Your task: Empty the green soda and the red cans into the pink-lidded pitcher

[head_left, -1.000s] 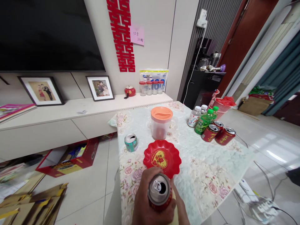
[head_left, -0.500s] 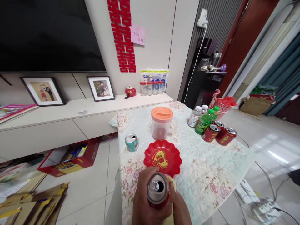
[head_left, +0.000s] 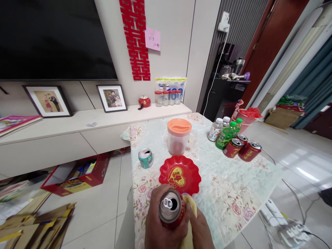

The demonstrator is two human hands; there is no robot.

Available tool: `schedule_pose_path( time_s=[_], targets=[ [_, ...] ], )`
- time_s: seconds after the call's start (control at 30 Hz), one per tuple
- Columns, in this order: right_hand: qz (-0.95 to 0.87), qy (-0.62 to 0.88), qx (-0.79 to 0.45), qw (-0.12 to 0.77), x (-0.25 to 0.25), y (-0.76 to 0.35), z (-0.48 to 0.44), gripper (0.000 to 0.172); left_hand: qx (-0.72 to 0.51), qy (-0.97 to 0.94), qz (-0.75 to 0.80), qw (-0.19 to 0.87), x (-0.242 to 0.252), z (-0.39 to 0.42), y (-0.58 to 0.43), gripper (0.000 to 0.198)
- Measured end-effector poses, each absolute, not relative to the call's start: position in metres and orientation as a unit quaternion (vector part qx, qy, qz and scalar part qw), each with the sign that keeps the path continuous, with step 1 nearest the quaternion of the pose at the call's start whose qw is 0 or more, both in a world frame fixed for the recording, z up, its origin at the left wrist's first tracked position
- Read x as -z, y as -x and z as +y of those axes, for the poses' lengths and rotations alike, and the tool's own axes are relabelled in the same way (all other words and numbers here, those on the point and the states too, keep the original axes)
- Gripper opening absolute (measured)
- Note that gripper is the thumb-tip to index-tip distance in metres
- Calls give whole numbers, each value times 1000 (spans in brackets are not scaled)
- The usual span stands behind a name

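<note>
Wrapped round a red drink can (head_left: pixel 170 207) with an opened top is my left hand (head_left: pixel 159 224). My right hand (head_left: pixel 198 224) grips a pale yellow cloth (head_left: pixel 190 204) against the can's right side. Just beyond the can lies a red scalloped plate (head_left: pixel 192 173) with a gold heart design. A clear jug with an orange lid (head_left: pixel 178 128) stands behind the plate. To the left, a small teal can (head_left: pixel 145 158) sits upright, its top opened.
At the table's right stand red cans (head_left: pixel 250 151), green bottles (head_left: pixel 225 138) and white-capped bottles (head_left: pixel 215 129). A pink basket (head_left: pixel 246 119) is behind them. Power strips (head_left: pixel 293 231) and cables lie on the floor; a red box (head_left: pixel 85 180) and flattened cardboard (head_left: pixel 49 224) are at left.
The can in my left hand has shifted slightly left and up. My right hand has drawn a little away from it, so more of the yellow cloth shows.
</note>
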State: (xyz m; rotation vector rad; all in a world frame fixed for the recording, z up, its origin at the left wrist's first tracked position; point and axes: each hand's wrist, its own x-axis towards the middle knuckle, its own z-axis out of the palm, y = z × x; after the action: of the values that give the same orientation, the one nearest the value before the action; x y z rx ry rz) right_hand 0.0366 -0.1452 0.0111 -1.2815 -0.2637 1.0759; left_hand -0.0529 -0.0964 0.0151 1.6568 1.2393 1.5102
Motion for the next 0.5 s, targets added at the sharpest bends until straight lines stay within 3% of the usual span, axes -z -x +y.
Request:
schedule_pose_path(
  time_s=[0.2, 0.5],
  targets=[
    [-159, 601, -394, 678, -11, -33, -148, 70, -569, -594, 461, 333, -19, -97, 54, 60],
    [-229, 614, -291, 697, -23, -21, -157, 59, -561, -540, 373, 504, -29, -100, 52, 67]
  ],
)
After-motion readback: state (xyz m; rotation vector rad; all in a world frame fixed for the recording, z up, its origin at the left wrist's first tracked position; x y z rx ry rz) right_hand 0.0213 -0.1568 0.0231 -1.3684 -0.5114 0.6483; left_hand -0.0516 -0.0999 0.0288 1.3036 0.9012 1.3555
